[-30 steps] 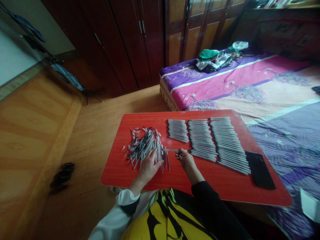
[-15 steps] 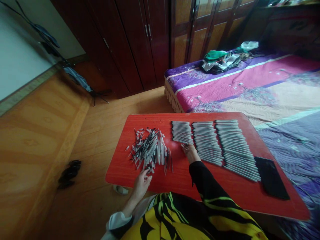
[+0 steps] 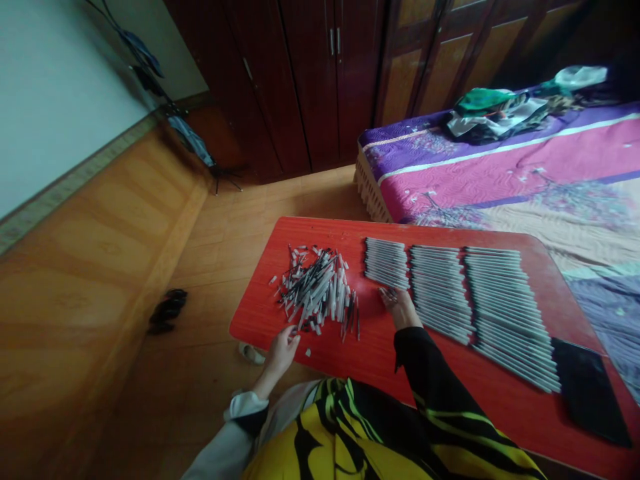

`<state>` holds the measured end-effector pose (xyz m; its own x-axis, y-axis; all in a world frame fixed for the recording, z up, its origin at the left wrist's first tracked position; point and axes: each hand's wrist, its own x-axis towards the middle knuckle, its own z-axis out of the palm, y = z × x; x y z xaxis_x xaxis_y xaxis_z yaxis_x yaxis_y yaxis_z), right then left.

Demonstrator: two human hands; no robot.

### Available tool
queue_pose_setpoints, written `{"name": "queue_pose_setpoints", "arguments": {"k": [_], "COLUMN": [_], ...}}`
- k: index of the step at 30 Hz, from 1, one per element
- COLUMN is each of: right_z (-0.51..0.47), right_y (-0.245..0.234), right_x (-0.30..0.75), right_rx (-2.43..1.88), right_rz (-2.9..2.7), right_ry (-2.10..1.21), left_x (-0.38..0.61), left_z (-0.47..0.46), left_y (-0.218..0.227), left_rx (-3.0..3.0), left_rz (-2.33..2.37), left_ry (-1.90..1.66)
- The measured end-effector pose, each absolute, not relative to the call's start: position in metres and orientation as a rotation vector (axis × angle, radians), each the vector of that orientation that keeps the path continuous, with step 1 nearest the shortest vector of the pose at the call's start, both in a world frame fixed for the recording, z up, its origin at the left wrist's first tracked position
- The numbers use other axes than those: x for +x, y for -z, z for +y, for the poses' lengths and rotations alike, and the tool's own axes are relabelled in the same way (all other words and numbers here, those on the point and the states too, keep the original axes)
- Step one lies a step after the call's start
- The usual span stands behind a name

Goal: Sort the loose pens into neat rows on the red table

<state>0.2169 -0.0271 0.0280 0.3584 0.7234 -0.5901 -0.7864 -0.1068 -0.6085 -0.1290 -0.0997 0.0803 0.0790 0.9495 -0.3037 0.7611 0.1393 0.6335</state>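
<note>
A loose heap of white pens with black tips (image 3: 316, 291) lies on the red table (image 3: 365, 350), crossing in all directions. My left hand (image 3: 280, 354) is just below the heap, its fingertips close to the lower edge, and I cannot tell whether they pinch anything. My right hand (image 3: 399, 308) rests on the tabletop with nothing visible in it. It is next to the lower end of the nearest neat row of pens (image 3: 387, 263). Two longer rows (image 3: 440, 293) (image 3: 510, 317) lie side by side to the right.
A black phone (image 3: 589, 391) lies face down at the table's right corner. A bed with a purple and pink quilt (image 3: 505, 177) runs behind the table, with crumpled clothes (image 3: 495, 113) on it. Dark wardrobes stand behind, and a dark shoe (image 3: 167, 311) lies on the wooden floor.
My right hand no longer shows the pen it held a second ago and now lies by the first row. My left hand has drawn back to the heap's lower edge. The view has shifted.
</note>
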Motion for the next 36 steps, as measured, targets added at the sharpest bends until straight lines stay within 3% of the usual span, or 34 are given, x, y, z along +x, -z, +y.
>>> {"name": "queue_pose_setpoints", "arguments": {"k": [6,12,24,36], "right_z": [-0.056,-0.105,-0.093,-0.076], "right_y": [-0.026,-0.018,-0.031,-0.029], "right_x": [0.177,0.125,0.128,0.125], "right_rx": [-1.366,-1.684,-2.396,-2.509], "right_rz": [0.031,-0.354,-1.113,-1.167], "right_ry": [-1.382,-1.505,-1.02,-0.988], "left_x": [-0.123,-0.114,-0.099,-0.1], "left_z": [-0.086,-0.069,-0.053,-0.047], "left_y": [-0.048,-0.039,-0.043,-0.035], "left_rx": [1.659,1.686,1.789,1.705], "left_rz": [1.875,2.008,2.0,2.041], "left_ry": [-0.298,-0.254,-0.163,-0.23]}}
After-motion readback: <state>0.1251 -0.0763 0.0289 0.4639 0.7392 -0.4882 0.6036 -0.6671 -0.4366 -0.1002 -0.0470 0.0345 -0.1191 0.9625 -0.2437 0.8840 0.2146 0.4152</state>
